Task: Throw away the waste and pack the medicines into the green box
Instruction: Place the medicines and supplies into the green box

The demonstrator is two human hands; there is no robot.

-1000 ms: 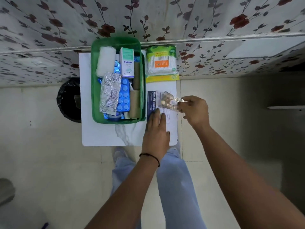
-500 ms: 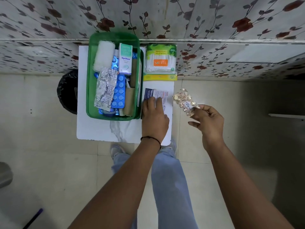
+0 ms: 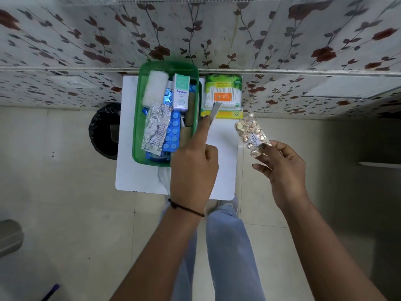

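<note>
While green box at 11 o'clock looks nearly full: left hand pinches flat packet, right hand pinches blister strip at 2 o'clock; cotton-bud pack unpacked, bin at 9 o'clock.

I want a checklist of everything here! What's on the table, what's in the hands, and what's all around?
Surface: white table, mostly bare at the near edge.
Job's things: green box on the table, holding a white roll, an Optibex carton, a foil strip and blue blister packs. Cotton buds pack beside the box, by the wall.
Clutter: nothing seen.
Hands: left hand pinches a thin flat pack above the table; right hand holds a clear pill strip off the table's right edge.
Cables: nothing seen.
Surroundings: black bin left of the table, floral wall, tiled floor.
</note>
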